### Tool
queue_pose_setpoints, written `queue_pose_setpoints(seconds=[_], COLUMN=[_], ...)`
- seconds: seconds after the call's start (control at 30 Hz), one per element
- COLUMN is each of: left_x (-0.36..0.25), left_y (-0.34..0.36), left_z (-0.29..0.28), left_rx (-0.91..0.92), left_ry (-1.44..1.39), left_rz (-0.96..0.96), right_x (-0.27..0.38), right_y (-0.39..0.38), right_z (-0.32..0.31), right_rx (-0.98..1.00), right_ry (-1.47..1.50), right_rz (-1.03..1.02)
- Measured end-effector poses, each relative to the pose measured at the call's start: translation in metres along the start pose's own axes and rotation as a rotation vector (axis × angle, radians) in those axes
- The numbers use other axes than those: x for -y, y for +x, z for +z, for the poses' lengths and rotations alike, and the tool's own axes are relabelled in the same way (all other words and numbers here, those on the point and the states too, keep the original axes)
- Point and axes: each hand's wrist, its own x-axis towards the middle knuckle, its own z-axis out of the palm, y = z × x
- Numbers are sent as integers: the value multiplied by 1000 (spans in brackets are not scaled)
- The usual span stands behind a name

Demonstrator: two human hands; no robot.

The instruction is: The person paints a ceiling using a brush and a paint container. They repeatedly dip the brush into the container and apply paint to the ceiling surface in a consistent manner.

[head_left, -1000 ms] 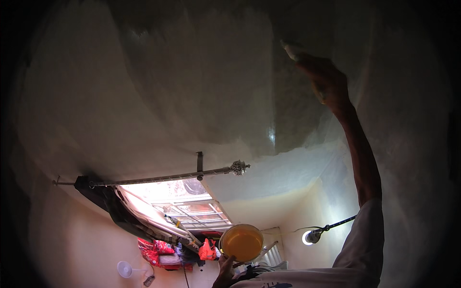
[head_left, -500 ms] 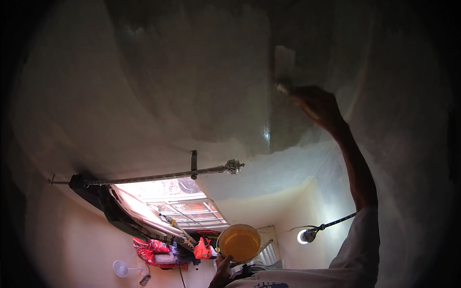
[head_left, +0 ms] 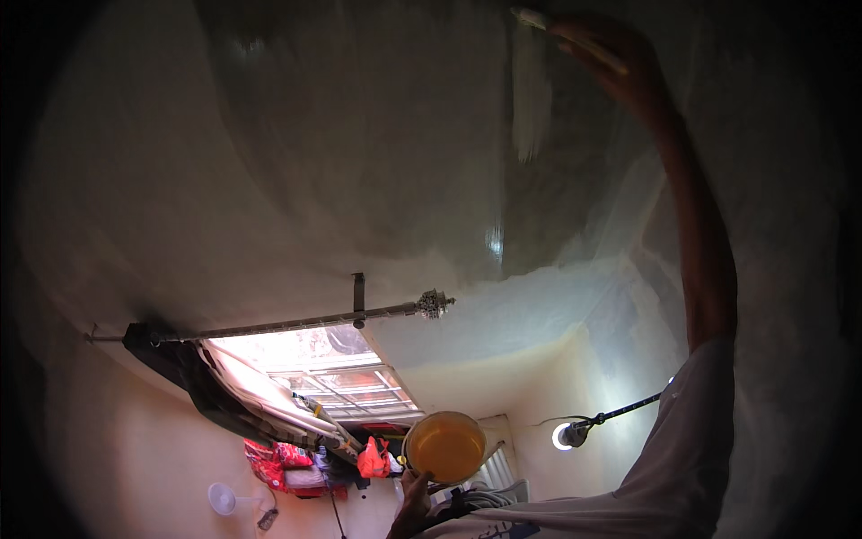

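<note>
High on the wall, my right hand [head_left: 620, 54] is closed around a paintbrush [head_left: 603, 56], its pale handle showing along the fingers. The brush's light tip is against or close to the dark wall surface [head_left: 575, 180]; contact is hard to tell in the dim light. Below the tip runs a pale vertical streak [head_left: 532, 108]. Low in the view, my left hand [head_left: 415, 494] grips the rim of a round bucket [head_left: 449, 447] with amber-coloured liquid or residue inside. Part of that hand is hidden by the bucket.
A curtain rod [head_left: 305, 323] with an ornate end and a dark gathered curtain [head_left: 202, 386] spans a bright window [head_left: 350, 368]. Behind the bucket lie red bags [head_left: 274, 463] and an orange cloth-like item [head_left: 373, 458]. A lit bulb [head_left: 564, 437] hangs at right; a white fan-like object [head_left: 222, 499] is lower left.
My right hand has moved upward with the paintbrush, and the pale streak below it now shows fully. My left hand still holds the bucket, nearly in the same place.
</note>
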Motion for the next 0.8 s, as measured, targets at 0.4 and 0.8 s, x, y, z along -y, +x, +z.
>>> queue_pose_setpoints(seconds=[0.4, 0.8], left_x=[-9, -5], left_y=[-4, -3], left_z=[7, 6], left_rx=[-46, 2], left_ry=[72, 56], left_rz=[-91, -33], right_x=[82, 107], right_y=[-183, -250], right_z=[92, 105], right_rx=[214, 485], right_ry=[-18, -88], right_rz=[409, 286])
